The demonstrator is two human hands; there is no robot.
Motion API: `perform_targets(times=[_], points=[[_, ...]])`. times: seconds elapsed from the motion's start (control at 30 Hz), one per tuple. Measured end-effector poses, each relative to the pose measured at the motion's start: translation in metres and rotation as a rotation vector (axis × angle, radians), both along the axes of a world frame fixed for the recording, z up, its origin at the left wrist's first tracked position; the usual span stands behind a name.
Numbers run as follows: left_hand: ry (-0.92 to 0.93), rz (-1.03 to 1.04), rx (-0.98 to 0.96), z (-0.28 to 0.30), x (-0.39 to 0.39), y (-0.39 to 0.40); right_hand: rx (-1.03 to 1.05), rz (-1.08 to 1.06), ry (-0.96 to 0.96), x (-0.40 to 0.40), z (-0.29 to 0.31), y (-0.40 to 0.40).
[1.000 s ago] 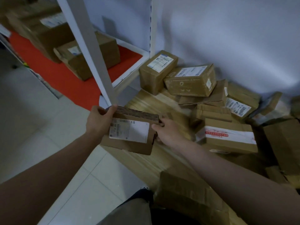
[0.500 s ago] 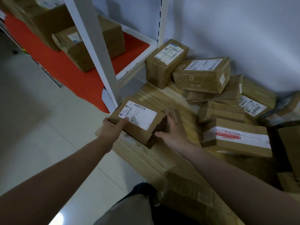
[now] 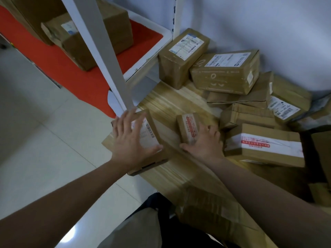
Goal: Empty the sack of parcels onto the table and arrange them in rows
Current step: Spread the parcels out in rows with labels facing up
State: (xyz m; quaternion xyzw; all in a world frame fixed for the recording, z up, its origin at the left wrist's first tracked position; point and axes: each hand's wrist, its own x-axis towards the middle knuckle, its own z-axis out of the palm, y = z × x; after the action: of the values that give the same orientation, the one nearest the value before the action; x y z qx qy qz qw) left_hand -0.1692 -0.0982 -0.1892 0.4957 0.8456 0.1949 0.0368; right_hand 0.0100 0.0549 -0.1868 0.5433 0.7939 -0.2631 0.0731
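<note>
1. So the left hand point(image 3: 131, 142) is laid flat, fingers spread, pressing down on a flat cardboard parcel point(image 3: 143, 140) at the near-left corner of the wooden table point(image 3: 166, 102), roughly 9 o'clock from the table's middle. Nothing curled around it, just palm on top.

2. The right hand point(image 3: 204, 140) has its fingers and thumb wrapped round the near end of a small box with red print point(image 3: 189, 127), about 3 o'clock from the flat one, with a bare strip of table between them.

3. Handling guess: both look light, stiff corrugated card, taped seams. The flat one slightly overhangs the table edge, so I'd slide it inward by pushing on top rather than pinching a corner. The small one is easy to grab by its long sides.

4. The paper label on the flat parcel looks smooth, maybe a bit slippery under a palm; the tape on the others is glossy.

5. The rest of the parcels point(image 3: 250, 97) are a jumbled heap from 12 to 3 o'clock against the white wall point(image 3: 250, 24), some tilted on each other. Rows mostly still to do, I reckon.

6. White shelf post point(image 3: 100, 51) stands right by the table corner, at 11 o'clock from the left hand.
</note>
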Motion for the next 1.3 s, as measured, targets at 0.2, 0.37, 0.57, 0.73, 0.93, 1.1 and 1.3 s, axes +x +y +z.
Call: perform_targets(times=[0.2, 0.37, 0.57, 0.73, 0.93, 1.1, 1.3], points=[[0.286, -0.508, -0.343, -0.031, 0.01, -0.015, -0.103, -0.058, 0.134, 0.004, -0.023, -0.003], [0.11, -0.268, -0.321, -0.021, 0.022, 0.02, -0.687, -0.671, 0.696, 0.012, 0.004, 0.021], [-0.035, -0.317, 0.037, 0.025, 0.02, 0.071, -1.12, -0.641, 0.79, 0.037, 0.021, 0.026], [-0.509, -0.405, -0.249, 0.053, -0.002, 0.101, -1.113, -0.549, 0.719, 0.046, 0.028, 0.024], [-0.648, -0.034, -0.155, 0.035, -0.037, 0.115, -0.837, -0.486, 0.556, 0.069, 0.029, 0.027], [-0.529, 0.142, -0.209, 0.027, -0.039, 0.125, -0.744, -0.382, 0.512, 0.091, 0.038, 0.015], [-0.013, -0.219, -0.343, 0.023, -0.006, 0.09, -0.779, 0.202, 0.116, 0.112, 0.062, 0.004]])
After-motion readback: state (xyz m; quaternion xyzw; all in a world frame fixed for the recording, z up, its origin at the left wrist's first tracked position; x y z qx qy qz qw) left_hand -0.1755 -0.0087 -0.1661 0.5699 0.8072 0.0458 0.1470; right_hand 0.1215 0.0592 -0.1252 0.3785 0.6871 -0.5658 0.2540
